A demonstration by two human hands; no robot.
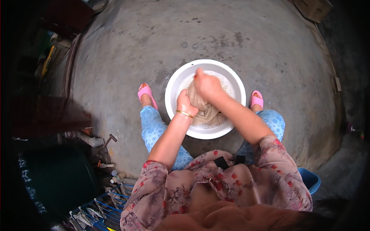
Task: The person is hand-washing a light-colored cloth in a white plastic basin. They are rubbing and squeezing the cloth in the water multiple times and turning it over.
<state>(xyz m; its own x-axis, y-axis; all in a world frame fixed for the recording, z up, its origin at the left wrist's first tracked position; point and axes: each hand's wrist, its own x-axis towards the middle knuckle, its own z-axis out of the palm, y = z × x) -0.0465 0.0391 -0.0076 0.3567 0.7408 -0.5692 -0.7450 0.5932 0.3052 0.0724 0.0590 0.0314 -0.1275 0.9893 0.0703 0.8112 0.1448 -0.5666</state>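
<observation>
A white plastic basin [170,95] stands on the floor between my feet, with foamy, sudsy water [228,85] inside. A wet beige cloth [206,114] is bunched in it, partly lifted between my hands and partly down in the suds. My left hand [186,104], below a gold bangle [185,113], grips the cloth from its left side. Closed like a fist, my right hand [208,86] clasps the cloth's upper part and is slightly blurred. Its fingers hide some of the fabric.
Pink slippers [147,93] flank the basin on the concrete floor [121,57], which has damp spots. At the lower left are a dark green drum [57,182], a blue wire rack [101,205] and a pipe [92,141]. A blue bucket [310,180] sits at the lower right, a cardboard box [313,10] farther off.
</observation>
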